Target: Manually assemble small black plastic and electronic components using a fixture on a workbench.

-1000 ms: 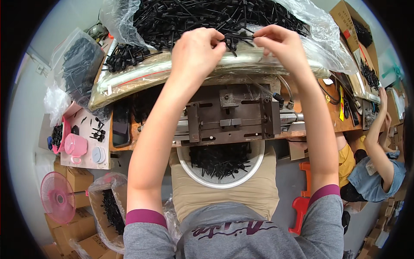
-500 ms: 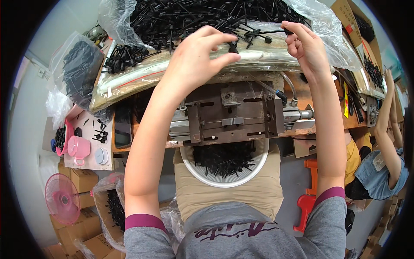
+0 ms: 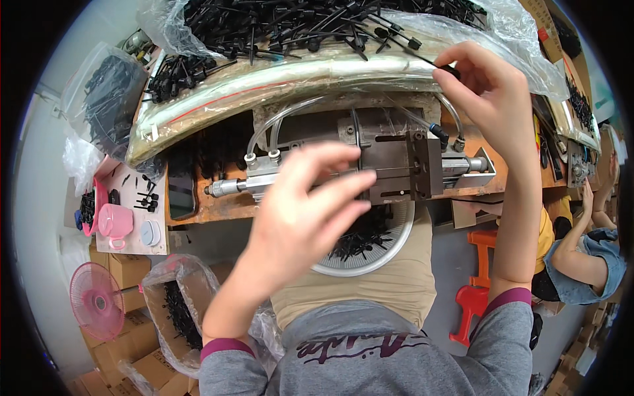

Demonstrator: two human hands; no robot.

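Observation:
My left hand [image 3: 300,211], slightly blurred, hovers over the dark metal clamping fixture [image 3: 389,165], thumb and fingers apart. Beside its fingertips a thin black plastic rod [image 3: 357,129] lies across the fixture; its lower part is partly hidden by the fingers. At the upper right my right hand [image 3: 492,92] pinches the end of a thin black plastic stem [image 3: 419,55], which points up-left to the heap of black knob-ended plastic parts [image 3: 284,26]. Under the fixture, a white basket [image 3: 403,241] on my lap holds more black parts, half hidden by my left hand.
Clear plastic sheeting [image 3: 244,92] edges the heap. Air hoses [image 3: 264,129] run to the fixture's cylinders. On the left are a phone [image 3: 182,198], a pink cup [image 3: 115,221] and a pink fan [image 3: 97,300]. A red stool [image 3: 470,307] stands at right, near a co-worker [image 3: 584,264].
My left hand has come down from the heap to the fixture, where a black rod now lies. My right hand has moved slightly right and down, still pinching a black stem.

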